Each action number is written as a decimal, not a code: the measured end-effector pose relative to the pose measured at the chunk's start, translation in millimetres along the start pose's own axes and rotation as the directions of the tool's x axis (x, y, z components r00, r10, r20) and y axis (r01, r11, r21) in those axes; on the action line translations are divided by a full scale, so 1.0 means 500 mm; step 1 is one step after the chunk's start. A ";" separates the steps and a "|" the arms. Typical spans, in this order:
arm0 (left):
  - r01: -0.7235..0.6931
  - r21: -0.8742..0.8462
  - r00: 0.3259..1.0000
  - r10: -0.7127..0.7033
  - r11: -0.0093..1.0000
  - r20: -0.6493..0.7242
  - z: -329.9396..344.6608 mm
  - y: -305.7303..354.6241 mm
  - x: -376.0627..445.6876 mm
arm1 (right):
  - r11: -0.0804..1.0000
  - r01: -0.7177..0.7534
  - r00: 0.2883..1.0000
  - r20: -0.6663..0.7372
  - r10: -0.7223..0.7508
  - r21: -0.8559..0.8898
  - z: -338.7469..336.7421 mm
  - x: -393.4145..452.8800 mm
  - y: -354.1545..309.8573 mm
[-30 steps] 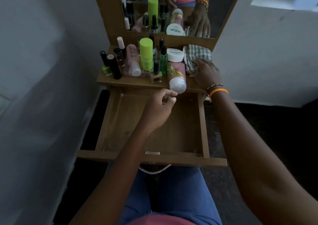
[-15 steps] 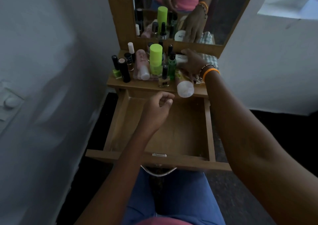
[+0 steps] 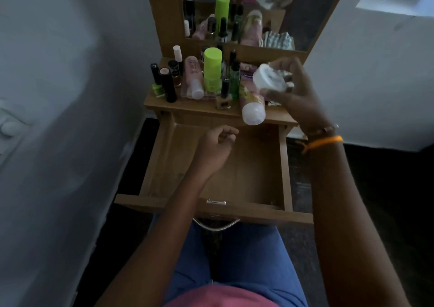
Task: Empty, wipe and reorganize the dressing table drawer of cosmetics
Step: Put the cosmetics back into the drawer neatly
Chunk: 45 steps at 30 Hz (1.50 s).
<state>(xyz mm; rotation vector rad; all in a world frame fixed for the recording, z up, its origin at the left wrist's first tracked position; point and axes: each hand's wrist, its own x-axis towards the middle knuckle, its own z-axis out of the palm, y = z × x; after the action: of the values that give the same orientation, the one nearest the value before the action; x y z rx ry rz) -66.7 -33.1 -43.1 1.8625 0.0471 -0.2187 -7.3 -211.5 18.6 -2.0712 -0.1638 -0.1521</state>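
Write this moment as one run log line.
right hand: holds white jar | left hand: loosely curled over drawer | drawer: open

Dim room — pale walls (image 3: 58,95), dark floor (image 3: 387,189), wooden-framed mirror (image 3: 305,12)

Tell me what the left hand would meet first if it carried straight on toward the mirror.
Probably the tabletop's front edge, just past the left hand, or the pink tube's white cap overhanging it. Depth is unclear; the hand may be higher.
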 end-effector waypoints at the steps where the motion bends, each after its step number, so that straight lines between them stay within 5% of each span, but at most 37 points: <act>1: 0.013 0.006 1.000 -0.013 1.000 0.003 0.000 -0.009 0.001 | 0.996 -0.013 0.996 0.089 0.005 0.087 -0.002 -0.044 -0.005; 4: 0.042 0.014 0.999 -0.042 0.999 -0.001 0.002 -0.041 0.007 | 0.964 -0.168 0.905 0.420 0.067 0.207 0.012 -0.150 -0.003; 6: 0.080 0.046 0.997 -0.080 0.996 -0.012 0.008 -0.063 0.014 | 0.975 -0.215 0.839 0.520 0.160 0.047 0.042 -0.184 0.029; 9: 0.158 0.086 0.987 -0.156 0.984 -0.023 0.015 -0.091 0.020 | 0.943 -0.168 0.874 0.398 0.278 -0.289 0.106 -0.190 0.084; 13: 0.215 0.158 0.968 -0.232 0.964 0.096 0.017 -0.117 0.026 | 0.846 -0.144 0.910 0.267 0.317 -0.513 0.183 -0.151 0.130; 21: 0.178 0.281 0.955 -0.235 0.943 0.182 0.026 -0.141 0.035 | 0.792 -0.120 0.903 0.265 0.338 -0.598 0.237 -0.110 0.173; 24: 0.171 0.330 0.959 -0.234 0.928 0.161 0.028 -0.147 0.035 | 0.816 -0.151 0.907 0.251 0.339 -0.558 0.224 -0.111 0.175; 26: 0.151 0.327 0.968 -0.207 0.933 0.144 0.025 -0.149 0.035 | 0.867 -0.206 0.956 0.097 0.278 -0.454 0.208 -0.111 0.165; 29: 0.112 0.306 0.980 -0.156 0.945 0.121 0.021 -0.151 0.034 | 0.952 -0.297 0.907 -0.292 0.305 0.073 0.185 -0.118 0.122; 31: 0.101 0.282 0.986 -0.135 0.954 0.101 0.024 -0.154 0.036 | 0.930 -0.230 0.858 -0.392 0.332 0.285 0.178 -0.122 0.091; 34: 0.104 0.305 0.989 -0.132 0.947 0.072 0.029 -0.157 0.035 | 0.996 -0.071 0.881 -0.471 0.038 -0.052 0.173 -0.121 0.054; 38: 0.076 0.310 0.992 -0.104 0.948 0.074 0.026 -0.157 0.031 | 0.789 -0.034 0.933 -0.302 -0.195 -0.614 0.170 -0.089 0.054; 45: 0.040 0.301 0.997 -0.059 0.953 0.052 0.021 -0.158 0.026 | 0.806 -0.122 0.947 -0.312 -0.081 -0.578 0.156 -0.061 0.047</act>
<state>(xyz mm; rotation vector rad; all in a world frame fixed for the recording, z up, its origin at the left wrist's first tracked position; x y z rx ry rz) -66.4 -20.2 -123.0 2.1577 0.0196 -0.3321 -30.1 -156.0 -44.5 -2.6333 0.1328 -0.5940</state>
